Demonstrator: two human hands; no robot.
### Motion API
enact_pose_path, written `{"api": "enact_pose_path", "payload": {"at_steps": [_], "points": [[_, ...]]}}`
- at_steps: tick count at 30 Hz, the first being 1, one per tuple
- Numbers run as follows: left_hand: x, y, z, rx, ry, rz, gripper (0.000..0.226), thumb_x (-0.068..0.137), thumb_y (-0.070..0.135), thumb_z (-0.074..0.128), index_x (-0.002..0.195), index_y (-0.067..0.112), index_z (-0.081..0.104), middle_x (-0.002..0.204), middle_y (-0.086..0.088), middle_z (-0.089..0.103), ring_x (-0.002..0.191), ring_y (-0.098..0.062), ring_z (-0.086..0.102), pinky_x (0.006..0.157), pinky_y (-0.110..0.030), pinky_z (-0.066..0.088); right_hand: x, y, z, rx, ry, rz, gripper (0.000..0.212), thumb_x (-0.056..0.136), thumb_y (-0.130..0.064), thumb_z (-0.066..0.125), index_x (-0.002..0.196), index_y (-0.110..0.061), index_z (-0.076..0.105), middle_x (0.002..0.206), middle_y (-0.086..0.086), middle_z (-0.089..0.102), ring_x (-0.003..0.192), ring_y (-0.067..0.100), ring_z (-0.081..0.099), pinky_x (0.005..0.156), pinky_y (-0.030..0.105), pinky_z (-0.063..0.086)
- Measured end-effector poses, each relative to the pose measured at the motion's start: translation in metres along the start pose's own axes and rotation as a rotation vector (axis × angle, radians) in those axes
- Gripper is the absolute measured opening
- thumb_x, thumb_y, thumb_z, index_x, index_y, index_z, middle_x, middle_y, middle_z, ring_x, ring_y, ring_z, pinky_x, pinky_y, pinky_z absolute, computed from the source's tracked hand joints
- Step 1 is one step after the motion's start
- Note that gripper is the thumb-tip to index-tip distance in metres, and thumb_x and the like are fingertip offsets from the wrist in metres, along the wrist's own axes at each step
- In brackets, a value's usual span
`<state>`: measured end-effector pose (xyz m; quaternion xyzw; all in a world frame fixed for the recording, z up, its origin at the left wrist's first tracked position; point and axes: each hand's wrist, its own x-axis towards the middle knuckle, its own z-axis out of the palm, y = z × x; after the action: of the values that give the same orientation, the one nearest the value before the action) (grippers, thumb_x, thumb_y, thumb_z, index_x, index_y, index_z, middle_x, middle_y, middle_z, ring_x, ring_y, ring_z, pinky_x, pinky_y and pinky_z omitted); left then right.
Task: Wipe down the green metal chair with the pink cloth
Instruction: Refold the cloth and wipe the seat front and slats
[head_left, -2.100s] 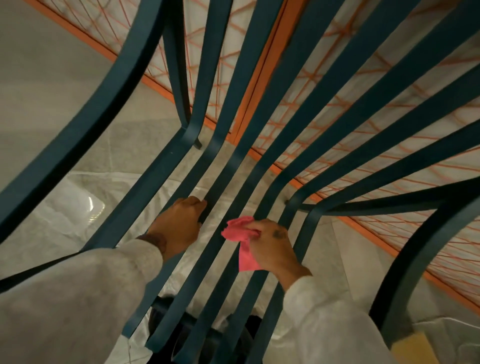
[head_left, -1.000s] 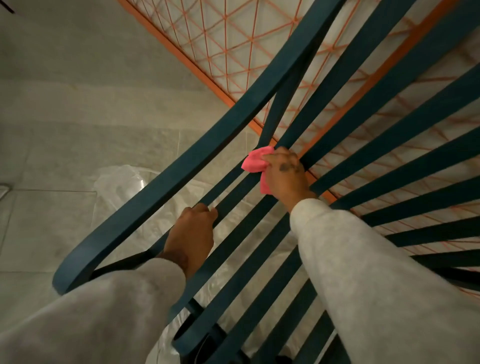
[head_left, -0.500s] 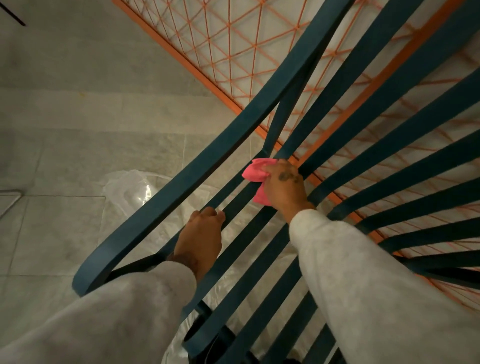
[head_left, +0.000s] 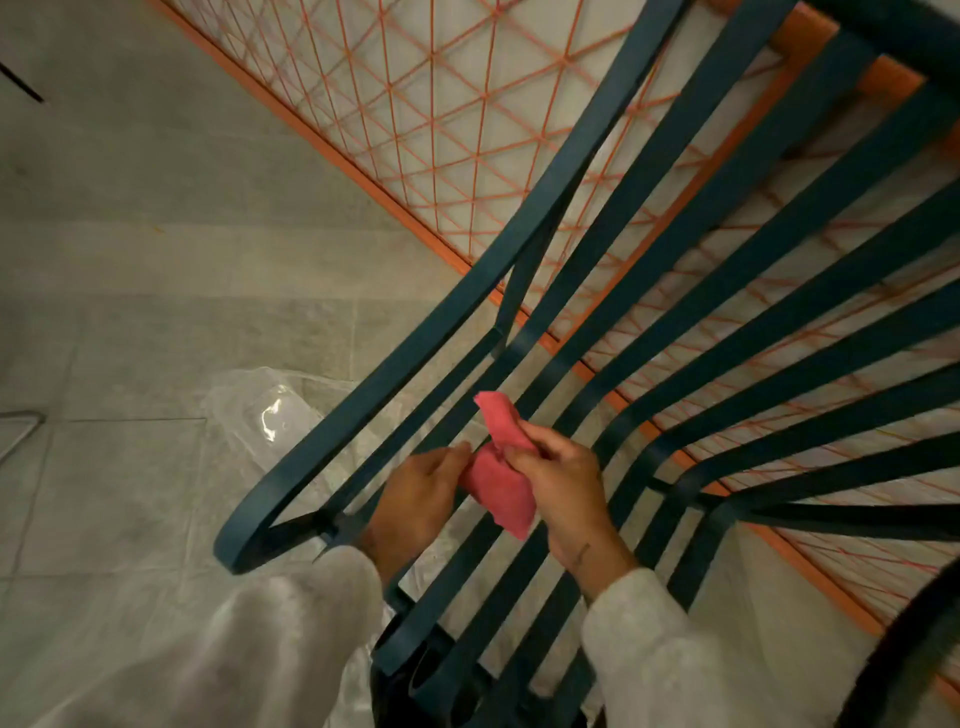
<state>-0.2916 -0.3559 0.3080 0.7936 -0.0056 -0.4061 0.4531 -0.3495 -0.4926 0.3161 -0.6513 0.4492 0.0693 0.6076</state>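
Note:
The green metal chair (head_left: 395, 364) fills the view, its curved armrest on the left and several flat slats running up to the right. Above the slats, the pink cloth (head_left: 501, 483) is held up between both hands. My right hand (head_left: 563, 483) pinches its upper part with thumb and fingers. My left hand (head_left: 421, 493) grips its left edge with the fingertips. Neither hand touches the chair.
A crumpled clear plastic sheet (head_left: 265, 410) lies on the grey tiled floor (head_left: 130, 260) under the chair. An orange frame with a criss-cross net (head_left: 441, 104) stands behind the slats. A thin metal rod (head_left: 21, 431) shows at the left edge.
My right hand lifted the cloth off the slat and drew it back toward me. My left hand let go of the chair slat and took hold of the cloth.

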Motion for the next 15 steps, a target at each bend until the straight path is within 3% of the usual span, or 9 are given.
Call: {"api": "enact_pose_path", "payload": {"at_steps": [3, 6, 9, 15], "points": [[-0.039, 0.029, 0.001, -0.221, -0.215, -0.070, 0.048, 0.088, 0.056, 0.056, 0.107, 0.014, 0.068, 0.102, -0.006, 0.073, 0.094, -0.017, 0.071, 0.086, -0.036, 0.058, -0.044, -0.012, -0.023, 0.133, 0.032, 0.038, 0.035, 0.086, -0.023, 0.074, 0.119, -0.035, 0.069, 0.124, -0.010, 0.067, 0.114, 0.017, 0.061, 0.100, 0.045, 0.051], [-0.073, 0.053, 0.001, -0.302, -0.255, -0.071, 0.037, 0.083, 0.030, 0.073, 0.110, 0.010, 0.059, 0.104, -0.011, 0.071, 0.089, -0.020, 0.073, 0.076, -0.033, 0.061, -0.086, -0.021, -0.043, 0.215, 0.039, 0.045, 0.038, 0.089, -0.018, 0.070, 0.124, -0.032, 0.067, 0.125, -0.009, 0.067, 0.112, 0.015, 0.064, 0.100, 0.045, 0.052], [-0.114, 0.076, 0.000, -0.401, -0.280, -0.066, 0.036, 0.084, 0.012, 0.072, 0.114, 0.009, 0.053, 0.105, -0.018, 0.068, 0.089, -0.024, 0.073, 0.072, -0.029, 0.060, -0.135, -0.032, -0.060, 0.229, 0.078, 0.041, 0.037, 0.088, -0.020, 0.071, 0.123, -0.033, 0.067, 0.128, -0.007, 0.065, 0.112, 0.015, 0.063, 0.098, 0.043, 0.054], [-0.195, 0.117, -0.004, -0.390, -0.332, 0.131, 0.023, 0.090, 0.008, 0.062, 0.112, 0.017, 0.065, 0.093, -0.004, 0.074, 0.091, -0.020, 0.073, 0.073, -0.029, 0.060, -0.219, -0.053, -0.092, 0.300, 0.022, -0.004, 0.040, 0.075, -0.043, 0.077, 0.113, -0.038, 0.070, 0.128, -0.004, 0.062, 0.116, 0.022, 0.060, 0.094, 0.049, 0.056]]}}
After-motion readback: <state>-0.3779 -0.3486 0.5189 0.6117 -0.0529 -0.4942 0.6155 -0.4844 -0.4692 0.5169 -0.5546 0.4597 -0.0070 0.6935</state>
